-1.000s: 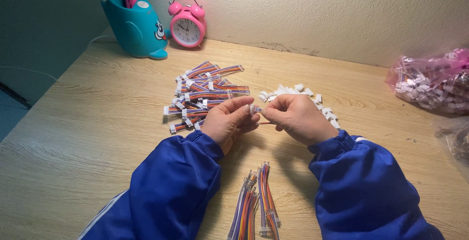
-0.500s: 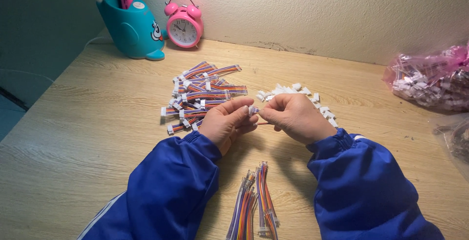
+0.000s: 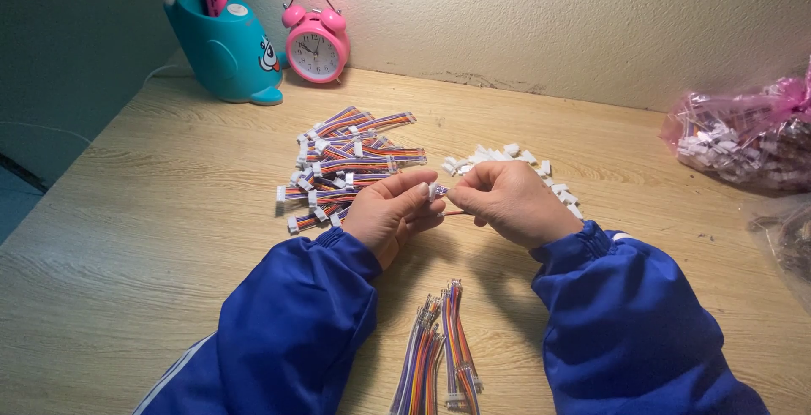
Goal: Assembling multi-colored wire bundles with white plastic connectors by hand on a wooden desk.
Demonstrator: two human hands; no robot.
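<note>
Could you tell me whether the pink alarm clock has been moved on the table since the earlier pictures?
No. The clock stands beside the teal holder as before; only the camera shifted.

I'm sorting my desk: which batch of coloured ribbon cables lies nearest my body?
The small bundle of ribbon cables between your sleeves, at the table's near edge. The bigger pile lies beyond your hands, toward the alarm clock.

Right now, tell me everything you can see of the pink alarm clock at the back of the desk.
The pink alarm clock is a round twin-bell type: glossy pink case, apparently plastic, two pink bells on top joined by a thin arched handle, and a white dial with dark numerals and hands. It stands upright on the wooden desk, facing forward, close to the cream wall. The teal whale-shaped pen holder stands just to its left; whether they touch is unclear. No hand touches it.
</note>
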